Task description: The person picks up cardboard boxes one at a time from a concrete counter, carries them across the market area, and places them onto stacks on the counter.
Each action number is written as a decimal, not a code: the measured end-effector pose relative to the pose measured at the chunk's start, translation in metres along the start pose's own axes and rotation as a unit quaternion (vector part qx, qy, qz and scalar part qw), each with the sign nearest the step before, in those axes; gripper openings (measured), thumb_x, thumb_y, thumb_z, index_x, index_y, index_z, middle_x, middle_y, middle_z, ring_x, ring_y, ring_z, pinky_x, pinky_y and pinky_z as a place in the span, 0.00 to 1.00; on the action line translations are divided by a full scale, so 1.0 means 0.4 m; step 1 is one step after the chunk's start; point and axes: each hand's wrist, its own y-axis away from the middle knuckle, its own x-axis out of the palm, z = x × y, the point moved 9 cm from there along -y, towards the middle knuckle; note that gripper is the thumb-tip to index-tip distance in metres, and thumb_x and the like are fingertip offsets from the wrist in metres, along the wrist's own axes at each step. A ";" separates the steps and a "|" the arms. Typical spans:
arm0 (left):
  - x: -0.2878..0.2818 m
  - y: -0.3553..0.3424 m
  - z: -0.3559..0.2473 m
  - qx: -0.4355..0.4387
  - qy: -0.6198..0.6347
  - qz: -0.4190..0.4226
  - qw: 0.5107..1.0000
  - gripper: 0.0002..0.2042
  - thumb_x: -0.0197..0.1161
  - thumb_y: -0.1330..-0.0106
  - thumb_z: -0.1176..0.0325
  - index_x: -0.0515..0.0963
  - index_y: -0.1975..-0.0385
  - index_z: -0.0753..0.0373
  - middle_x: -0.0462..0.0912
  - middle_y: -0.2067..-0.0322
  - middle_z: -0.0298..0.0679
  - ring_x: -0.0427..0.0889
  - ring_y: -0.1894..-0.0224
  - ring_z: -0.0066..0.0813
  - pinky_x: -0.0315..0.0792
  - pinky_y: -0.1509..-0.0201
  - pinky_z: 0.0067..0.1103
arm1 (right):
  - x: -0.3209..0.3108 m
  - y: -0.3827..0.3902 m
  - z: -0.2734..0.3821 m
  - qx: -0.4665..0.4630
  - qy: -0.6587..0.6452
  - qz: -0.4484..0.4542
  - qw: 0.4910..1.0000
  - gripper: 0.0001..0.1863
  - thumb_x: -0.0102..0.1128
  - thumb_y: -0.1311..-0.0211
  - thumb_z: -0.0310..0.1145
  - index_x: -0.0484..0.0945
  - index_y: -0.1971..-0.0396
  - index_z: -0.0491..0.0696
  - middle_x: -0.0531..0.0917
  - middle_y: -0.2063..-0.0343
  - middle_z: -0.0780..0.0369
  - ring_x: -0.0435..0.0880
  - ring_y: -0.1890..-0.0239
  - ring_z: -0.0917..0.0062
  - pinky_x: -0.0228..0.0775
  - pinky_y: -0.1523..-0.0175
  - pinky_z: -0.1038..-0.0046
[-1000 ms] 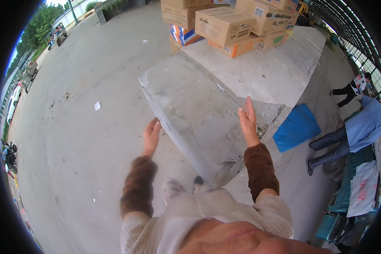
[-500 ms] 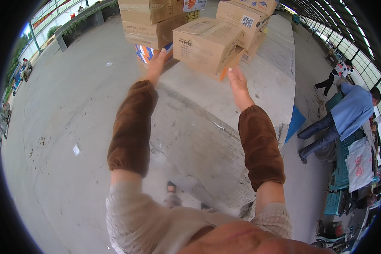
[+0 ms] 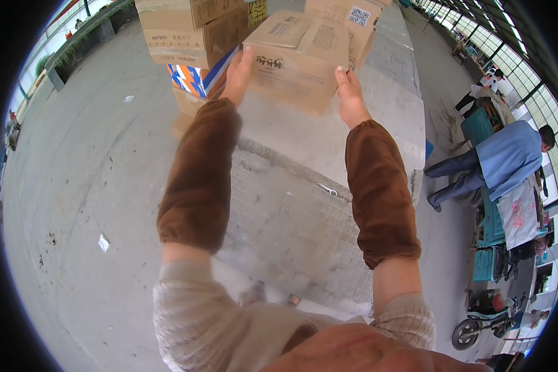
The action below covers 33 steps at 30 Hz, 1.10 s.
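A brown cardboard box (image 3: 294, 71) with dark printing on its front sits between my two hands at the far end of the concrete platform (image 3: 378, 133). My left hand (image 3: 238, 75) is pressed along its left side, fingers pointing up. Against the box's right side lies my right hand (image 3: 351, 96), thumb toward the front face. Both hands hold the box between them; their palms are hidden. Left of it stands a stack of brown cartons (image 3: 181, 46), with an orange, blue and white box (image 3: 189, 79) lower down. Behind it is another brown carton (image 3: 353, 28) with a square printed code.
A small white curved piece (image 3: 328, 190) lies on the platform's lower slab. At right a person in a blue jacket (image 3: 508, 155) bends over a green cart (image 3: 491, 226). A motorcycle (image 3: 477, 328) stands at lower right. White scraps (image 3: 104, 242) lie on the floor.
My left hand has moved from beside the patterned box to the left side of the brown box. The box has turned, its front now facing me squarely. The whole view has shifted.
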 end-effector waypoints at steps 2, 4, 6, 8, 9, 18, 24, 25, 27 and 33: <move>0.046 0.126 -0.066 0.019 -0.006 -0.004 1.000 0.27 0.47 0.39 0.51 0.63 0.51 0.71 0.69 0.54 0.44 0.66 0.51 0.30 0.58 0.47 0.22 | -0.062 0.027 0.001 0.029 -0.033 -0.044 0.998 0.29 0.47 0.41 0.47 0.58 0.47 0.42 0.64 0.47 0.61 0.59 0.44 0.75 0.47 0.41 0.75; 0.095 0.262 -0.121 0.014 -0.026 0.026 0.999 0.26 0.49 0.39 0.55 0.62 0.50 0.73 0.69 0.55 0.46 0.66 0.52 0.28 0.58 0.47 0.21 | -0.142 0.060 0.007 0.043 -0.044 -0.080 0.995 0.28 0.48 0.41 0.46 0.59 0.47 0.43 0.66 0.49 0.61 0.61 0.46 0.76 0.51 0.43 0.74; 0.115 0.415 -0.084 0.021 -0.086 0.084 0.993 0.35 0.47 0.40 0.48 0.50 0.42 0.70 0.52 0.42 0.49 0.50 0.39 0.36 0.45 0.38 0.27 | -0.207 0.117 -0.006 0.048 -0.077 -0.136 0.987 0.27 0.50 0.42 0.45 0.60 0.49 0.43 0.68 0.51 0.61 0.63 0.48 0.77 0.52 0.43 0.74; 0.172 0.568 -0.117 0.066 -0.152 0.118 0.979 0.34 0.47 0.39 0.51 0.47 0.41 0.70 0.47 0.41 0.49 0.46 0.38 0.38 0.44 0.38 0.28 | -0.281 0.167 -0.038 0.033 -0.091 -0.144 0.985 0.27 0.51 0.42 0.45 0.60 0.49 0.42 0.69 0.52 0.62 0.63 0.48 0.77 0.51 0.43 0.74; 0.198 0.643 -0.120 0.068 -0.163 0.115 0.978 0.34 0.48 0.39 0.53 0.46 0.41 0.70 0.46 0.41 0.50 0.45 0.38 0.39 0.43 0.38 0.29 | -0.306 0.196 -0.043 0.017 -0.100 -0.145 0.984 0.28 0.51 0.43 0.46 0.61 0.50 0.41 0.69 0.52 0.62 0.63 0.48 0.77 0.49 0.42 0.75; 0.380 0.989 -0.191 0.099 -0.212 0.063 0.970 0.39 0.58 0.47 0.62 0.42 0.40 0.69 0.39 0.40 0.56 0.41 0.38 0.46 0.41 0.38 0.32 | -0.445 0.469 -0.115 0.018 -0.182 -0.160 0.970 0.16 0.53 0.43 0.39 0.69 0.59 0.45 0.74 0.61 0.66 0.68 0.56 0.82 0.56 0.47 0.78; 0.506 1.131 -0.249 0.132 -0.217 0.148 0.956 0.40 0.61 0.50 0.65 0.45 0.41 0.69 0.38 0.40 0.57 0.41 0.38 0.49 0.42 0.38 0.33 | -0.531 0.530 -0.123 0.018 -0.218 -0.124 0.968 0.18 0.42 0.38 0.43 0.68 0.57 0.45 0.72 0.56 0.64 0.67 0.51 0.79 0.53 0.43 0.75; 0.534 1.164 -0.255 0.135 -0.184 0.186 0.956 0.39 0.62 0.51 0.65 0.46 0.41 0.69 0.38 0.40 0.57 0.41 0.38 0.49 0.43 0.38 0.33 | -0.547 0.533 -0.132 0.028 -0.241 -0.104 0.965 0.16 0.43 0.38 0.41 0.69 0.58 0.45 0.74 0.58 0.64 0.69 0.53 0.79 0.57 0.46 0.75; 0.570 1.216 -0.258 0.116 -0.152 0.247 0.950 0.39 0.62 0.51 0.66 0.47 0.41 0.69 0.39 0.40 0.56 0.42 0.38 0.49 0.44 0.38 0.32 | -0.541 0.551 -0.128 0.042 -0.266 -0.077 0.960 0.15 0.44 0.38 0.40 0.70 0.59 0.46 0.75 0.60 0.64 0.71 0.55 0.79 0.61 0.48 0.74; 0.562 1.203 -0.341 0.113 -0.032 0.414 0.903 0.35 0.60 0.46 0.65 0.49 0.41 0.67 0.50 0.42 0.53 0.54 0.40 0.47 0.50 0.40 0.31 | -0.567 0.635 -0.134 0.075 -0.123 -0.080 0.986 0.28 0.41 0.38 0.46 0.57 0.45 0.40 0.66 0.48 0.57 0.65 0.46 0.71 0.57 0.43 0.70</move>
